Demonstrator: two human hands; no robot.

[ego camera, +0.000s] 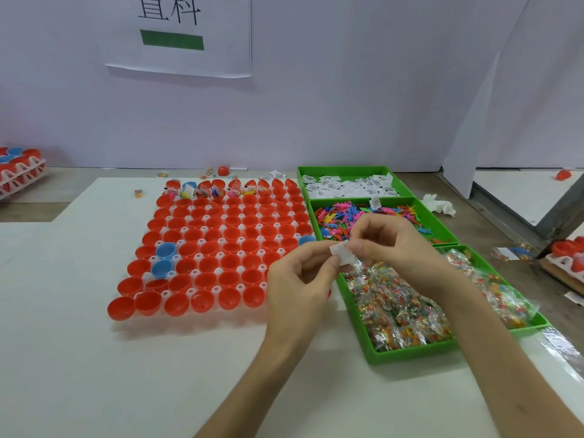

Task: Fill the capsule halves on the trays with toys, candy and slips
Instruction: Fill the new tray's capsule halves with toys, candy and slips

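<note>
A white tray (240, 286) holds many red capsule halves (229, 262) and a few blue ones (165, 250). Several halves in the far row (218, 190) hold toys and candy. To the right, green bins hold white slips (344, 186), coloured plastic toys (341, 218) and wrapped candy packets (401, 314). My left hand (300, 279) and my right hand (392, 245) meet over the tray's right edge. Together they pinch one white slip (343, 252) between the fingertips.
Another tray of red and blue capsules (19, 169) stands at the far left. Loose candy, a red capsule (223, 170) and slips lie behind the main tray. A crumpled white tissue (439, 205) lies right of the bins. More red capsules (568, 251) sit at the right edge.
</note>
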